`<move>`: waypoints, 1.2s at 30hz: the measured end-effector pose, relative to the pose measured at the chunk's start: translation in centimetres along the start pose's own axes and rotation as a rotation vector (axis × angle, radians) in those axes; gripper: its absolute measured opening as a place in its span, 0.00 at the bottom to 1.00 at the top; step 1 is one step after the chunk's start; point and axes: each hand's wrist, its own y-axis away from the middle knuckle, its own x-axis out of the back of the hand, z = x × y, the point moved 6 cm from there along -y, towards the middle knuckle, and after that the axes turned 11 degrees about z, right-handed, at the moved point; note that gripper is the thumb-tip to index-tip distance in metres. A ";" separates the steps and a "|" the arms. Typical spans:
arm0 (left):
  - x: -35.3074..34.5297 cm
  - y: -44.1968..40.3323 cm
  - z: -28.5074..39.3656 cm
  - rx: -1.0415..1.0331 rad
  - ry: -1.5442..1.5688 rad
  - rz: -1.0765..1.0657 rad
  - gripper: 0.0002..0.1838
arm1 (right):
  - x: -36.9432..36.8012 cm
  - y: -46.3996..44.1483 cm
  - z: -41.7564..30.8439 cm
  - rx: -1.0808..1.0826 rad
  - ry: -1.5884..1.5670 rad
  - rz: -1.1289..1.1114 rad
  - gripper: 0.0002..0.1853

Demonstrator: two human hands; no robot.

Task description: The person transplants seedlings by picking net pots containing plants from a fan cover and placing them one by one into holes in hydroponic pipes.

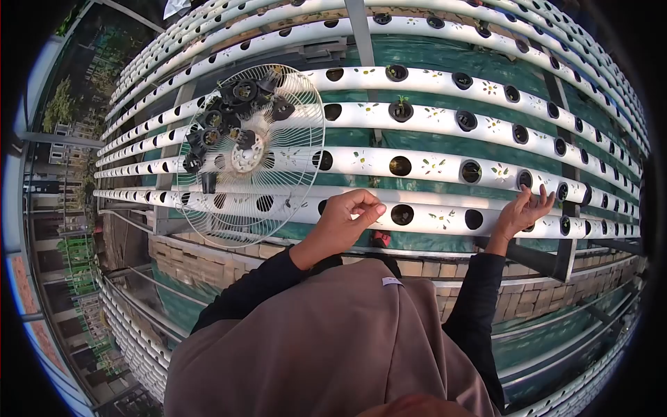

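Note:
My left hand point(344, 221) is over the nearest white pipe point(375, 219), its thumb and fingertips pressed together; anything between them is too small or hidden to make out. Farther right, my right hand point(524, 212) is raised with fingers apart, holding nothing I can see. Its fingertips are close to a black net pot point(525, 178) set in a hole of the second pipe point(445, 165); whether they touch it I cannot tell. Small leaves and seedlings lie in little groups between the holes, such as these leaves point(433, 167).
A round wire fan guard point(306, 198) rests across the pipes at left, carrying several black net pots point(212, 119). More white pipes with holes run behind, over green sheeting point(445, 62). A metal post point(359, 35) rises at the back. Brick paving point(208, 260) lies below the near pipe.

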 end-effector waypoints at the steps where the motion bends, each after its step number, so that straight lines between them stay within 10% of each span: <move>1: 1.3 0.6 0.7 -0.010 -0.025 0.016 0.07 | -0.3 0.8 -0.6 0.006 0.060 -0.013 0.29; 7: 10.9 3.8 -0.9 -0.031 0.096 0.220 0.08 | -6.1 9.2 -8.7 -0.112 -0.186 -0.380 0.18; 13: 22.1 7.8 -2.8 -0.096 0.074 0.621 0.09 | -14.0 18.5 -21.6 0.320 -0.232 -0.766 0.09; 21: 31.8 14.5 -7.0 -0.077 0.225 0.887 0.10 | -24.0 31.3 -27.8 0.469 -0.195 -1.277 0.20; 29: 35.3 16.9 -9.0 -0.067 0.273 0.948 0.10 | -28.8 39.7 -29.4 0.880 0.037 -1.290 0.32; 36: 35.6 16.3 -9.0 -0.064 0.275 0.934 0.09 | -31.4 40.8 -27.0 0.799 0.060 -1.394 0.26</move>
